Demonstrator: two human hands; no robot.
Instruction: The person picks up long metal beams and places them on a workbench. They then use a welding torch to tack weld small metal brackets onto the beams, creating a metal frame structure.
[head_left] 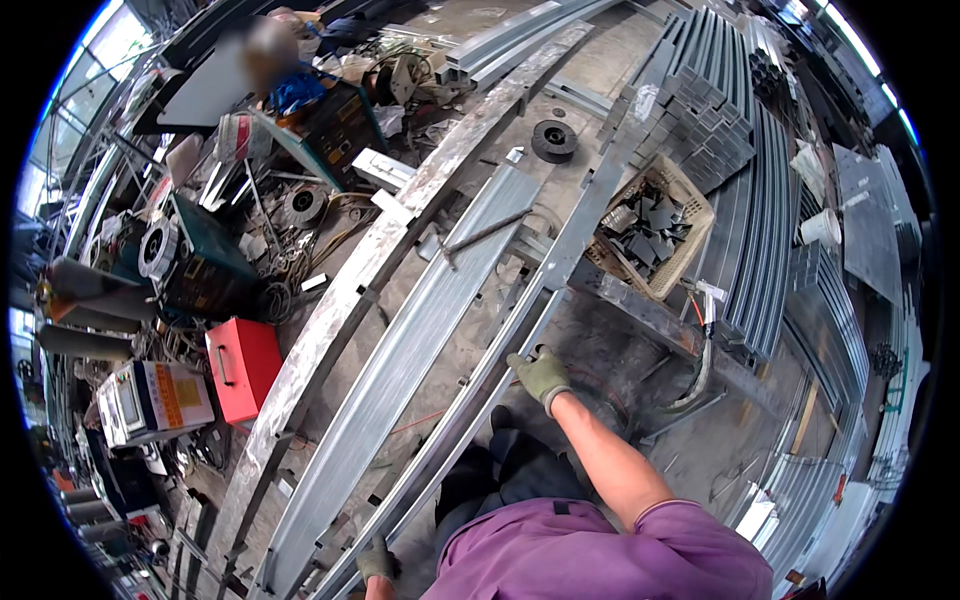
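A long galvanized steel channel [478,388] runs diagonally in front of me, from the lower left up toward the middle. My right hand [541,375], in a grey-green glove, is closed on its near edge around mid-length. Lower down, near the bottom of the view, my left hand [378,560] is gloved too and grips the same edge; its fingers are partly hidden. Beyond the channel lies a wide flat galvanized profile [410,350], parallel to it. A thin rusty rod [488,236] with a crosspiece rests across that profile's upper part.
A pale plastic crate [690,205] of metal offcuts stands ahead right, beside stacked steel tubes [700,130] and long profiles. A worn beam [330,320] runs along the left. Past it are a red metal box [243,370], welding machines and cables. A black spool [554,141] lies ahead.
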